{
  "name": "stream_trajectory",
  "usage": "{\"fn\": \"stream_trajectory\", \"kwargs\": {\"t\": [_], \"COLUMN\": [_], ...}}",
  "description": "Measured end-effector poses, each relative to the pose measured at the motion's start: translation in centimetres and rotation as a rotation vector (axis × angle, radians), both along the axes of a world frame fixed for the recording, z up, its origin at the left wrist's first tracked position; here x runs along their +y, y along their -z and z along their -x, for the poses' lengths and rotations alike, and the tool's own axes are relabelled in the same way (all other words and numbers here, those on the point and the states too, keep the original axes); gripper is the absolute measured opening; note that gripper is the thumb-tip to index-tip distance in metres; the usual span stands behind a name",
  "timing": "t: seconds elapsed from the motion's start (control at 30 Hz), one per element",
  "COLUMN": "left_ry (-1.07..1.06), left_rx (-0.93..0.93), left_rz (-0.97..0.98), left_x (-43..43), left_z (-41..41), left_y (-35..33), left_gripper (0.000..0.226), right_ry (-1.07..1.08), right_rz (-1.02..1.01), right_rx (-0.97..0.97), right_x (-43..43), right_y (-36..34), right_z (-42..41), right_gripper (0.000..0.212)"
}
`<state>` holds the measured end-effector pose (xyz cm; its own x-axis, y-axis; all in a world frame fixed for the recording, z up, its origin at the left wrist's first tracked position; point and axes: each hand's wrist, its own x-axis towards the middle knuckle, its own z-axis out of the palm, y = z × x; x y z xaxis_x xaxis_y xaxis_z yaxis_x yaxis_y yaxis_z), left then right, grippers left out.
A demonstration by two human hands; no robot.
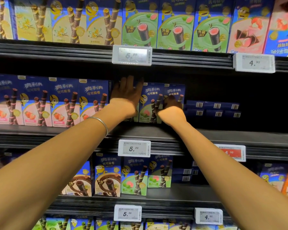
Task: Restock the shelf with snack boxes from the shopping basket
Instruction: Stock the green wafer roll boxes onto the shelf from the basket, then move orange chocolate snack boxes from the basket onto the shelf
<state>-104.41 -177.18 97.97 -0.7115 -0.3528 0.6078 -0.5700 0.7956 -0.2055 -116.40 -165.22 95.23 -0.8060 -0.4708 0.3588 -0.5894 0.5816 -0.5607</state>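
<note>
On the middle shelf [214, 132], strawberry wafer-roll boxes [37, 100] fill the left, and flat blue boxes [213, 109] showing barcodes lie stacked to the right. Between them stand green wafer-roll boxes [150, 100]. The left hand [125, 93], a bangle [100, 124] on its wrist, presses straight fingers against a mostly hidden box. The right hand [171, 104] curls round the rightmost green box [175, 91].

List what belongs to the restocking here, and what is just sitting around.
In the job: left hand and right hand, both on the green boxes; middle shelf.
Just there: pink boxes, price tags, bracelet, flat blue boxes.
</note>
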Motion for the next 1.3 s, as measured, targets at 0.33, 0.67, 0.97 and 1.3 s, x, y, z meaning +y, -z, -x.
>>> {"fn": "stream_trajectory", "kwargs": {"t": [0.33, 0.67, 0.97, 1.3], "left_ry": [0.338, 0.651, 0.872, -0.145], "left_rx": [0.379, 0.639, 1.116, 0.625], "left_rz": [-0.242, -0.61, -1.414, -2.22], "left_x": [3.2, 7.1, 16.2, 25.1], "left_z": [-3.8, -6.3, -12.1, -16.6], "left_y": [1.5, 4.3, 14.7, 47.7], "left_gripper": [0.1, 0.062, 0.043, 0.048], "right_ry": [-0.157, -0.343, -0.533, 0.03], "right_rz": [0.538, 0.652, 0.978, 0.255], "right_rx": [-0.111, -0.26, -0.49, -1.183], "right_x": [4.9, 9.9, 20.5, 30.8], "right_y": [0.8, 1.1, 9.8, 42.0], "right_z": [-1.3, -3.6, -7.6, -12.5], "right_gripper": [0.028, 0.039, 0.033, 0.031]}}
